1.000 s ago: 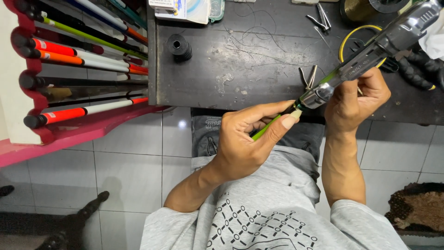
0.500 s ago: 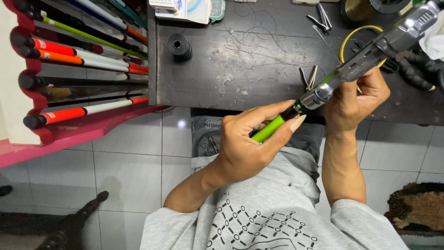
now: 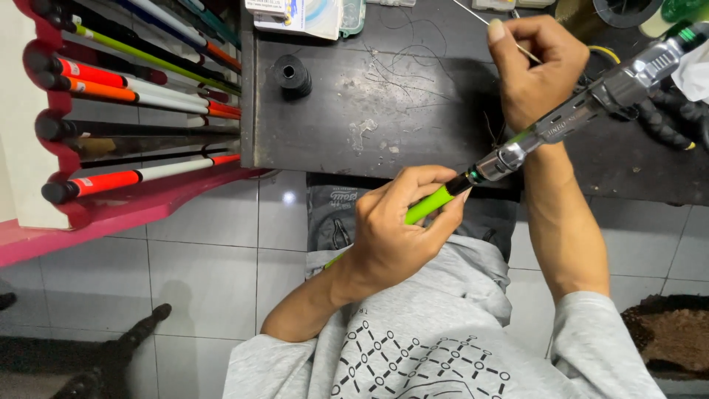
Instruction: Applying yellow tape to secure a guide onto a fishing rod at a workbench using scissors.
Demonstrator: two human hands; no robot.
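Note:
My left hand [image 3: 399, 225] grips the bright green handle of a fishing rod [image 3: 561, 118] just below the dark workbench edge. The rod's silver and black reel seat runs up to the right across the bench. My right hand [image 3: 532, 66] is raised over the bench, above the rod, pinching a thin pale stick [image 3: 480, 18] between thumb and fingers. It no longer touches the rod.
A dark scratched workbench [image 3: 384, 111] carries a black spool [image 3: 289, 74], a clear plastic box [image 3: 310, 15] and black gloves [image 3: 668, 118] at the right. A red rack [image 3: 111, 207] with several fishing rods stands at the left. White tiled floor lies below.
My right hand has let go of the rod's reel seat and moved up over the bench, now pinching a thin stick. My left hand still holds the green handle.

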